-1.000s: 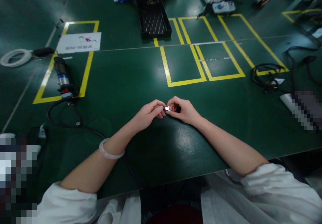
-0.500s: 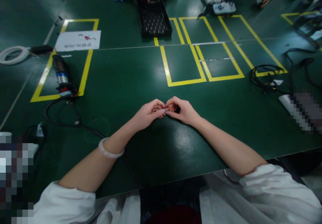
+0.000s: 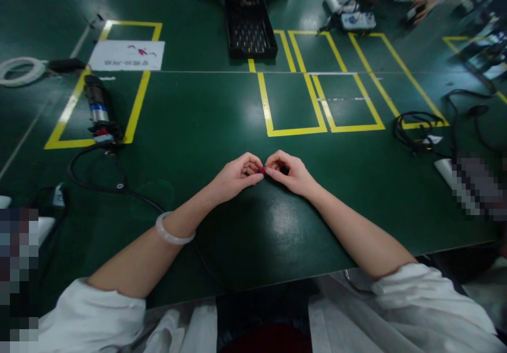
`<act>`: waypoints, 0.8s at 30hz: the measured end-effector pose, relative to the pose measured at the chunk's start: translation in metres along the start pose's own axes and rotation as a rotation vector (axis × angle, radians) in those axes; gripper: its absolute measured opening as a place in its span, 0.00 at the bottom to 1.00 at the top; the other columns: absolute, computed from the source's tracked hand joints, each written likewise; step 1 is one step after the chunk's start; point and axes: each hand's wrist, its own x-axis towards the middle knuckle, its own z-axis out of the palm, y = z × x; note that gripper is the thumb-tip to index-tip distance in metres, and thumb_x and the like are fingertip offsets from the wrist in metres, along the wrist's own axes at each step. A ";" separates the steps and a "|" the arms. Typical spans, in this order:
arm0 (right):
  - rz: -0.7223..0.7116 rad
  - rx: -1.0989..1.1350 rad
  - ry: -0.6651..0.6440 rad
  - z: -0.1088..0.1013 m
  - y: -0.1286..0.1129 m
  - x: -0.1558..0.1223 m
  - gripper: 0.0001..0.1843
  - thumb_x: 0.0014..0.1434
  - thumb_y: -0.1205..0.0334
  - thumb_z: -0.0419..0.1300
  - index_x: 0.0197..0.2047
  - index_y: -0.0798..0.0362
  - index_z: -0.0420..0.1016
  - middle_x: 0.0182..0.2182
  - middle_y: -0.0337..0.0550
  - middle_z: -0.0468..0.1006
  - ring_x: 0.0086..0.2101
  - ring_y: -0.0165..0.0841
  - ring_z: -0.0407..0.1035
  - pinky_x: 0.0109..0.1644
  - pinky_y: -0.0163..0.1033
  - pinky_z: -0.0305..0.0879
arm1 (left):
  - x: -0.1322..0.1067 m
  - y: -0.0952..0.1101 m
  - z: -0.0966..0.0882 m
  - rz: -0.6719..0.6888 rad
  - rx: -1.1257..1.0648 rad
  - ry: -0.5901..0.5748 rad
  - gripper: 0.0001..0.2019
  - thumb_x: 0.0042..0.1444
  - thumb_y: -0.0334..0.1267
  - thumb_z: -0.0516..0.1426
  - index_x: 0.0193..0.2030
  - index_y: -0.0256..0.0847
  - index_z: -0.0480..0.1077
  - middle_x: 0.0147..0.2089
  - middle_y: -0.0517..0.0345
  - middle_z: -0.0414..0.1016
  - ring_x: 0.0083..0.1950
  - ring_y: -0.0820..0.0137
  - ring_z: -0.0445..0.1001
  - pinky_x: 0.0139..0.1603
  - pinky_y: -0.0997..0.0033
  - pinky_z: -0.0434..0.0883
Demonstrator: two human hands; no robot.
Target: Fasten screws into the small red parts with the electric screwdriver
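Observation:
Fingertip to fingertip, my two hands meet above the near part of the green table (image 3: pixel 206 131). Between them is a small red part (image 3: pixel 262 170), too small to name, with a bit of metal showing at its right side. My left hand (image 3: pixel 242 174) pinches this part between thumb and fingers. From the other side, my right hand (image 3: pixel 289 172) has its thumb and forefinger closed at the part's metal end. The fingers cover most of it.
A black handheld tool (image 3: pixel 99 110) with a cable lies at left, near a white printed sheet (image 3: pixel 127 56). Across the table, a person's hands work over a black tray (image 3: pixel 253 52) of small parts. A coiled black cable (image 3: pixel 414 133) lies at right.
The small part has turned between my fingers: orange and silver showed before, red shows now. Both hands stay together in nearly the same place. The camera view has shifted slightly.

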 end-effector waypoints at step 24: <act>0.012 -0.053 0.005 -0.001 0.006 0.001 0.08 0.62 0.60 0.65 0.43 0.52 0.74 0.33 0.38 0.75 0.31 0.29 0.70 0.38 0.37 0.67 | 0.002 0.004 -0.022 -0.049 0.100 0.058 0.19 0.63 0.52 0.57 0.50 0.37 0.68 0.44 0.50 0.75 0.44 0.65 0.77 0.44 0.63 0.76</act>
